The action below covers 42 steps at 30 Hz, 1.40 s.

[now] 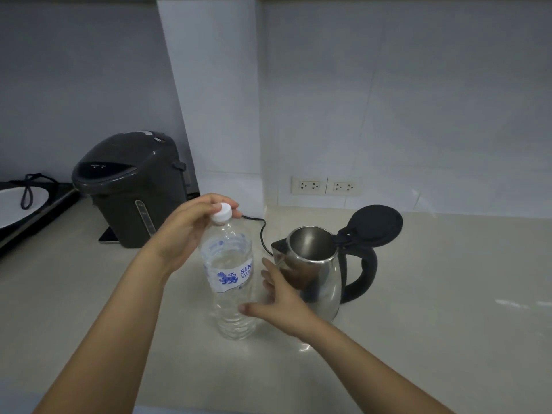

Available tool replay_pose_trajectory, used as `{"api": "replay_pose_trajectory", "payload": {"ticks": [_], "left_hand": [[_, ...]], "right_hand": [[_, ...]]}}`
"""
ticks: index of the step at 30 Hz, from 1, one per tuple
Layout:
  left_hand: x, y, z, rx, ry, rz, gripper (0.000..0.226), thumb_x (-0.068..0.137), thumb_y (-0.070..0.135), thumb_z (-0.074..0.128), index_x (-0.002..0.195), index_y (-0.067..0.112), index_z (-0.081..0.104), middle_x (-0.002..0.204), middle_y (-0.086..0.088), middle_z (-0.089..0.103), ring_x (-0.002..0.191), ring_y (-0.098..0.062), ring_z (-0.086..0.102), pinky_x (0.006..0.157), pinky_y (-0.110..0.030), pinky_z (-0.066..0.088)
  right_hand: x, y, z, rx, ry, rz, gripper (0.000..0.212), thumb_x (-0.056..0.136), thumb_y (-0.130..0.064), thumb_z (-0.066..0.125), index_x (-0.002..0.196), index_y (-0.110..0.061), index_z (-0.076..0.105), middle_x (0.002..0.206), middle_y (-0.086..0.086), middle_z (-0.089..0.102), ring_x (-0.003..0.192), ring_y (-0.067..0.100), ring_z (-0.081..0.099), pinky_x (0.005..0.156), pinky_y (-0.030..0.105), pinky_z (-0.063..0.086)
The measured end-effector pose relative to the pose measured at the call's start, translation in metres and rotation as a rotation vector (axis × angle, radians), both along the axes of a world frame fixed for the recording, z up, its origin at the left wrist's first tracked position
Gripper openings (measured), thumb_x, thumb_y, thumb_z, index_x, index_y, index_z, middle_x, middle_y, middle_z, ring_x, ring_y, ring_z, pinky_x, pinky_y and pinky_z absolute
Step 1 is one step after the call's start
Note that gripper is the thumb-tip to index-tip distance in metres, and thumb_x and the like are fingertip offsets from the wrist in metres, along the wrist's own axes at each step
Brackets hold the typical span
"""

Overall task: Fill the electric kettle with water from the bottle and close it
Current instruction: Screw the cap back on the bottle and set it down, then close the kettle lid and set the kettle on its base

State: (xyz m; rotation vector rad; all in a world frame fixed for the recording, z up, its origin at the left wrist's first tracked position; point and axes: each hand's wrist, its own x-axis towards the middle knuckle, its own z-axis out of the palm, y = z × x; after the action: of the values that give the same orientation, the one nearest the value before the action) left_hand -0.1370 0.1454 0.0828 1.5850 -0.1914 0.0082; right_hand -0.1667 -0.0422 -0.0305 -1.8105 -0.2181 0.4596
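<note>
The clear plastic water bottle (231, 279) stands upright on the pale tabletop (448, 294), near the front and roughly in the middle. It carries a white label with blue print, and its white cap (221, 211) is on the neck. The left hand (185, 234) reaches over the top of it, fingers (209, 200) and thumb curled in and pinching the cap. The right hand (280, 297) is at the bottle's lower half on its right side, fingers spread loosely open with the thumb across the front of the plastic; I cannot tell whether it actually presses the bottle or only rests beside it.

Just to the right of the bottle, behind that right hand, stands the stainless steel electric kettle (316, 270). Its black lid (376, 225) is swung up and back on the hinge, so the bare metal inside shows. The black handle (363, 276) points right and the spout points left toward the bottle. A black cord (263, 231) runs from behind the bottle cap down toward the kettle.

Further left, against the wall, sits a dark grey hot water dispenser (131, 186). At the far left edge lies a white plate (18, 204) on a dark surface, a black cord loop over it. Two wall sockets (325, 185) sit low on the white wall behind the kettle.
</note>
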Motion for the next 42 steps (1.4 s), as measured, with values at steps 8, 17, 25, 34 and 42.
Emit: {"api": "replay_pose_trajectory", "payload": {"ticks": [8, 17, 25, 34, 42], "left_hand": [[-0.035, -0.096, -0.004, 0.309, -0.756, 0.748, 0.018, 0.079, 0.003, 0.053, 0.096, 0.003, 0.061, 0.095, -0.003, 0.057, 0.09, -0.015, 0.054, 0.082, -0.021, 0.045], [-0.029, -0.152, -0.118, 0.211, -0.005, 0.378, 0.122, 0.054, 0.06, 0.076, 0.15, 0.022, 0.011, 0.158, 0.001, 0.013, 0.138, -0.002, 0.016, 0.113, -0.024, 0.019], [0.0, -0.141, -0.131, 0.157, 0.156, 0.27, 0.133, 0.044, 0.04, 0.092, 0.146, 0.034, 0.008, 0.148, 0.0, 0.035, 0.137, -0.022, 0.037, 0.11, -0.036, 0.035], [0.004, -0.141, -0.14, 0.138, 0.164, 0.25, 0.109, 0.031, 0.054, 0.084, 0.12, 0.022, 0.03, 0.123, 0.0, 0.047, 0.114, -0.018, 0.052, 0.093, -0.031, 0.047], [0.006, -0.14, -0.147, 0.137, 0.145, 0.26, 0.1, 0.046, 0.042, 0.09, 0.124, 0.026, 0.029, 0.126, 0.002, 0.046, 0.116, -0.017, 0.049, 0.091, -0.028, 0.044]], "right_hand": [[-0.015, -0.135, 0.057, 0.286, -0.113, -0.515, 0.02, 0.071, 0.003, 0.054, 0.08, -0.003, 0.071, 0.065, 0.015, 0.069, 0.055, 0.028, 0.062, 0.065, 0.039, 0.054], [0.038, -0.163, 0.034, 0.48, -0.053, -1.022, 0.019, 0.095, -0.018, 0.052, 0.106, -0.009, 0.063, 0.105, 0.007, 0.067, 0.098, 0.022, 0.062, 0.09, 0.033, 0.047], [0.049, -0.139, 0.053, 0.645, 0.018, -0.824, 0.024, 0.091, -0.012, 0.046, 0.082, -0.011, 0.069, 0.086, 0.006, 0.071, 0.088, 0.021, 0.066, 0.072, 0.03, 0.052], [0.054, -0.117, 0.07, 0.47, -0.05, -0.722, 0.022, 0.087, -0.025, 0.051, 0.086, -0.009, 0.066, 0.088, 0.018, 0.065, 0.086, 0.036, 0.064, 0.078, 0.051, 0.057], [0.062, -0.081, 0.068, 0.082, -0.16, -0.687, 0.051, 0.065, -0.052, 0.069, 0.11, -0.026, 0.066, 0.098, -0.003, 0.072, 0.093, 0.017, 0.068, 0.089, 0.041, 0.056]]}}
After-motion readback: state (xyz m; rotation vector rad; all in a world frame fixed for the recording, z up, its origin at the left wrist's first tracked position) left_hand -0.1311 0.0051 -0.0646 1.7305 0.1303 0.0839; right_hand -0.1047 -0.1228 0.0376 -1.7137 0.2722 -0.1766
